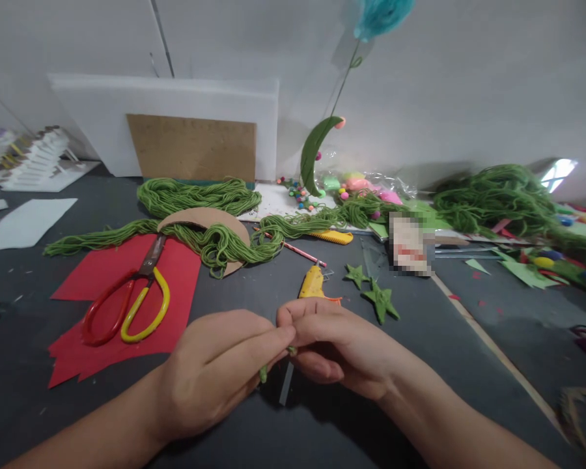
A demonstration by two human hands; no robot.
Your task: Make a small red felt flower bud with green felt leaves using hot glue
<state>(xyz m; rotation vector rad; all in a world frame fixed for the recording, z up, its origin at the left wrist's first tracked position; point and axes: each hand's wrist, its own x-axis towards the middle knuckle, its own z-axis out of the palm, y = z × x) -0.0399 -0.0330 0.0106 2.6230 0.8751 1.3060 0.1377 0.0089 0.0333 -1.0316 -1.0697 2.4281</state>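
My left hand (215,371) and my right hand (329,345) meet low in the middle of the view, fingers curled and pinched together. Between them is a small green piece (263,374), seemingly wrapped in green yarn; most of it is hidden by my fingers. Just beyond my right hand lies a yellow glue gun (312,283) on the dark grey table (254,443). Two green felt stars (379,301) lie to the right of it.
Red and yellow scissors (127,303) rest on red paper (122,286) at left. Green yarn skeins (195,195) drape over a cardboard crescent (205,218). More yarn (502,195), coloured pompoms (300,192) and paper scraps crowd the back right. White boards (176,98) lean on the wall.
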